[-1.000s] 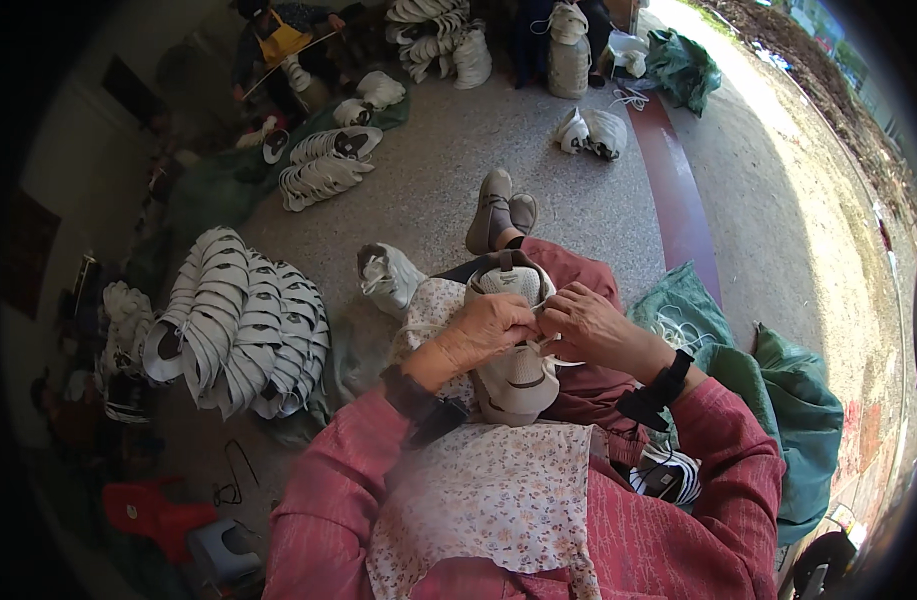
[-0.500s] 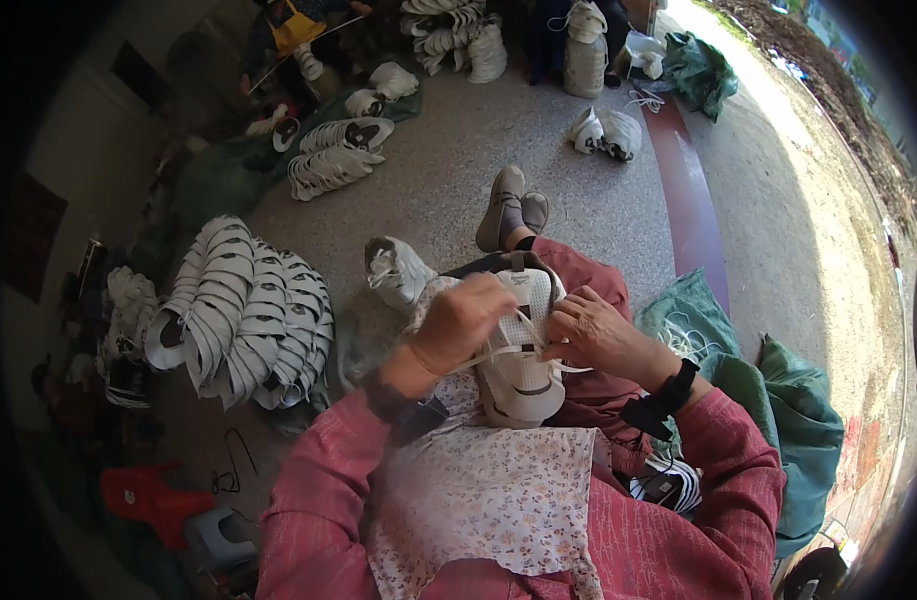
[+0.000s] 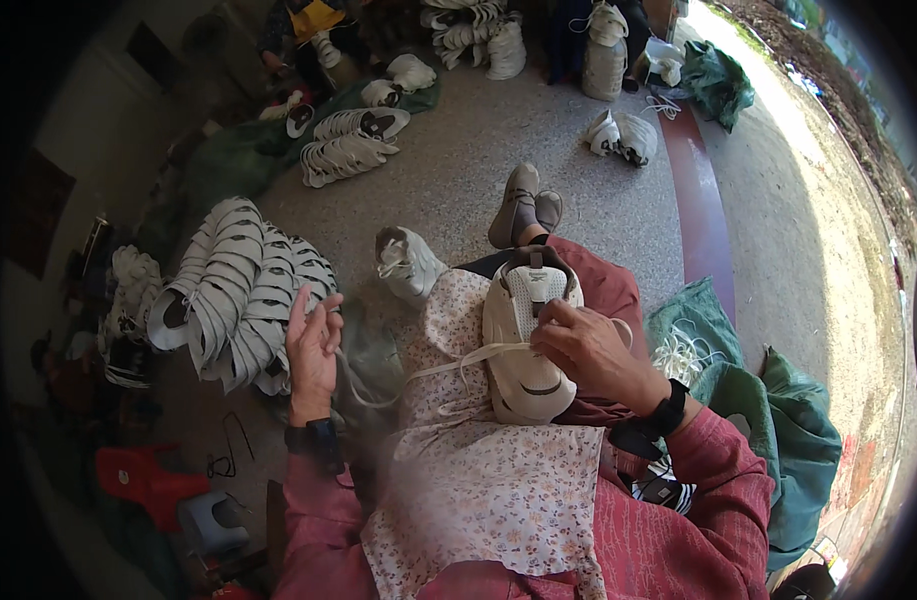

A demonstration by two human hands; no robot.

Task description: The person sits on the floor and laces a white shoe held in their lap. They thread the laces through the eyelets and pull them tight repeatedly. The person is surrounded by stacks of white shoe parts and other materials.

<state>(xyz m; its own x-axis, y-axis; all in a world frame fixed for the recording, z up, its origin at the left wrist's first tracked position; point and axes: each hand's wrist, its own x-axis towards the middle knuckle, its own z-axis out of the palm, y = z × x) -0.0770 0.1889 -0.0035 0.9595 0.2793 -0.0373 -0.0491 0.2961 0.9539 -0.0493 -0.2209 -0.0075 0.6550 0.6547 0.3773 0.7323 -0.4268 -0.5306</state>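
Observation:
A beige-white sneaker [image 3: 531,392] rests on my lap with its heel collar pointing away from me. My right hand [image 3: 590,345] bends over its tongue, fingers pinched on the shoelace, and a loop of lace stands out on the right. A pale shoelace [image 3: 458,362] runs leftward from the eyelets across my flowered apron [image 3: 498,480] and curves up beside my left hand [image 3: 313,355]. That hand is raised, its fingers apart, next to a large stack of white shoe uppers [image 3: 248,290]. Whether the lace's end touches it cannot be made out.
Another white sneaker [image 3: 408,263] stands left of my knee. Green sacks [image 3: 793,430] and a bundle of white laces [image 3: 678,352] lie at my right. More shoe uppers [image 3: 348,150] are on the floor ahead. A red plastic object [image 3: 148,485] is at lower left; people sit at the back.
My left hand has swung away from the sneaker to the left, and the shoelace now stretches out on that side. My right hand has shifted inward over the sneaker's tongue.

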